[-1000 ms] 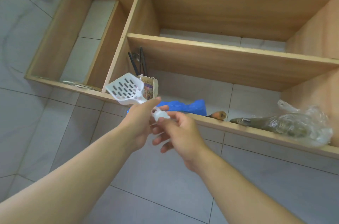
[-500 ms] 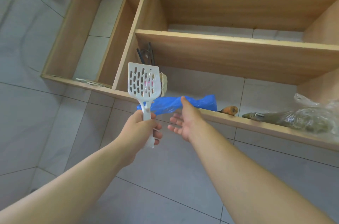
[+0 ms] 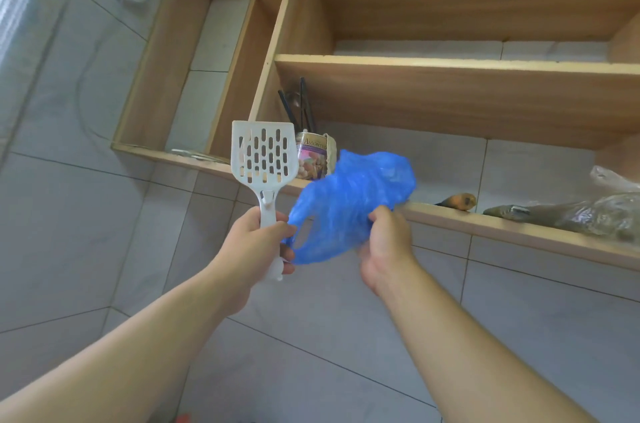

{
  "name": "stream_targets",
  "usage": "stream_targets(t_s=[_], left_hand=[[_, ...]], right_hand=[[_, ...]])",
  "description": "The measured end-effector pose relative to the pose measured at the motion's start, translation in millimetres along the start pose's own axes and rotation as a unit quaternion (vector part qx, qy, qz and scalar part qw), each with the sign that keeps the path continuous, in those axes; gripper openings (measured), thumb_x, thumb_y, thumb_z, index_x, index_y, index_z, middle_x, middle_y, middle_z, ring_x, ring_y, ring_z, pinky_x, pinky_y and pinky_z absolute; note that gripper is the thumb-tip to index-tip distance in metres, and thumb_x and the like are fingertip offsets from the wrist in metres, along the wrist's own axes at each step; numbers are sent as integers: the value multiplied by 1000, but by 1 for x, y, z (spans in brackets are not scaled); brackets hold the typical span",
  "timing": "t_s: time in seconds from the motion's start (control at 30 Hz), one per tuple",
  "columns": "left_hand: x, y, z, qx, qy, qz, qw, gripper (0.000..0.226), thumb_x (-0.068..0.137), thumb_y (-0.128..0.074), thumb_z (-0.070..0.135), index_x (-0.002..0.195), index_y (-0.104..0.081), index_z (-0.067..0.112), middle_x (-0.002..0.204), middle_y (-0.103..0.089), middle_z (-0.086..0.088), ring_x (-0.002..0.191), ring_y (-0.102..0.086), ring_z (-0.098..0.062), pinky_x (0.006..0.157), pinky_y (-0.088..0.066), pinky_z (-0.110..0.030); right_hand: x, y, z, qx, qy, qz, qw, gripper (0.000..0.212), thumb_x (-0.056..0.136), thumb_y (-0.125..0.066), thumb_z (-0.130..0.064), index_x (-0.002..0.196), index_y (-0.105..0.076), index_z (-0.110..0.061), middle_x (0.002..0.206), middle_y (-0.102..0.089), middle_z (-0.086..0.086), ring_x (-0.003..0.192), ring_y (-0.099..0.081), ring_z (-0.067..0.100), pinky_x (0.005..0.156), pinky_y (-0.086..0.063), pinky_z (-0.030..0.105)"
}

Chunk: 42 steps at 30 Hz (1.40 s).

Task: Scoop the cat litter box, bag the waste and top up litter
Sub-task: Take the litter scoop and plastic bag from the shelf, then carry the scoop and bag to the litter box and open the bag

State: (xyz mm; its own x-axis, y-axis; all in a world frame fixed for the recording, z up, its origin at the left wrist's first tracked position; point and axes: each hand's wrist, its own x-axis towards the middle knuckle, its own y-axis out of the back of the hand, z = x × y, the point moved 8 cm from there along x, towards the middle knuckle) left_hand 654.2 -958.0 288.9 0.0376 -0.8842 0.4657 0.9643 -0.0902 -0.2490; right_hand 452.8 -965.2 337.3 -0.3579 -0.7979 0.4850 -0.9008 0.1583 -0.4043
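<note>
A white slotted litter scoop (image 3: 264,156) stands upright in front of the wooden shelf, its handle gripped by my left hand (image 3: 254,249). My right hand (image 3: 384,246) holds a crumpled blue plastic bag (image 3: 349,204) just off the shelf's front edge. One bag handle loop hangs against the fingers of my left hand. No litter box is in view.
A wall-mounted wooden shelf unit (image 3: 450,218) fills the upper frame. On its lower board stand a printed tin (image 3: 313,159) with dark utensils, an orange-handled tool (image 3: 460,201) and a clear plastic bag of dark material (image 3: 595,215). Grey tiled wall lies below.
My right hand reached to the shelf, took the blue bag and pulled it off toward me. The scoop passed fully into my left hand and turned upright.
</note>
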Motion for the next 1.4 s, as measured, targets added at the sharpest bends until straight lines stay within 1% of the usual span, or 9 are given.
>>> stream_targets(t_s=[0.13, 0.33, 0.53, 0.7, 0.83, 0.97, 1.1, 1.3, 1.4], left_hand=[[-20, 6, -12, 21, 9, 2, 1000, 10, 91, -67, 19, 98, -60, 16, 81, -64, -10, 65, -60, -22, 66, -55, -40], [-97, -8, -54, 40, 21, -45, 998, 13, 98, -64, 19, 110, -67, 17, 99, -76, -14, 80, -72, -21, 69, -59, -37], [-177, 4, -119, 24, 94, 8, 995, 18, 96, -65, 10, 106, -73, 23, 104, -77, -10, 95, -74, -28, 85, -58, -47], [-240, -1, -164, 87, 176, 9, 980, 23, 93, -59, -1, 95, -73, 17, 92, -77, -15, 77, -69, -22, 67, -54, -34], [-284, -6, -183, 132, 216, 28, 967, 23, 95, -51, -7, 96, -66, 11, 67, -68, -4, 49, -58, -10, 38, -40, -18], [-328, 1, -203, 141, 254, 68, 954, 31, 96, -50, -5, 100, -69, 19, 94, -76, -14, 77, -72, -24, 67, -53, -39], [-381, 18, -212, 101, 278, 94, 951, 26, 100, -51, 0, 107, -69, 16, 112, -74, -15, 101, -72, -37, 83, -57, -54], [-454, 42, -218, 16, 325, 158, 932, 4, 103, -57, 16, 100, -60, 15, 106, -76, -10, 90, -74, -28, 79, -53, -50], [-483, 50, -219, 68, 342, 150, 925, 10, 101, -60, 19, 94, -57, 13, 84, -71, -7, 67, -67, -17, 56, -51, -31]], right_hand=[[-30, 14, 11, -47, -22, -44, 998, 18, 81, -40, 2, 85, -50, -12, 75, -45, 9, 67, -42, 24, 55, -39, 28], [-116, 30, 54, 11, -144, -163, 976, 19, 96, -47, -19, 98, -64, -12, 88, -67, 10, 78, -64, 25, 70, -50, 36], [-182, 113, 135, -36, -184, -65, 980, 19, 92, -53, -8, 103, -57, 7, 88, -62, 19, 76, -59, 29, 68, -47, 42], [-242, 182, 179, -146, -187, 9, 971, 13, 92, -55, -10, 82, -62, -10, 71, -62, 6, 66, -54, 21, 61, -43, 36], [-282, 212, 184, -234, -173, -8, 957, 21, 95, -57, -18, 74, -58, -20, 60, -56, -10, 59, -47, 14, 60, -41, 35], [-321, 233, 192, -278, -172, -37, 944, 20, 96, -56, -19, 76, -55, -20, 63, -55, -10, 60, -46, 12, 59, -41, 33], [-362, 246, 210, -246, -251, -40, 935, 15, 96, -55, -24, 86, -58, -14, 80, -63, 11, 67, -52, 19, 63, -45, 37], [-437, 254, 212, -218, -315, -71, 921, 15, 98, -54, -23, 89, -65, -22, 96, -68, 17, 75, -60, 21, 70, -51, 41], [-473, 242, 206, -230, -322, -107, 912, 16, 99, -53, -23, 92, -67, -27, 97, -71, 14, 86, -68, 34, 83, -56, 52]])
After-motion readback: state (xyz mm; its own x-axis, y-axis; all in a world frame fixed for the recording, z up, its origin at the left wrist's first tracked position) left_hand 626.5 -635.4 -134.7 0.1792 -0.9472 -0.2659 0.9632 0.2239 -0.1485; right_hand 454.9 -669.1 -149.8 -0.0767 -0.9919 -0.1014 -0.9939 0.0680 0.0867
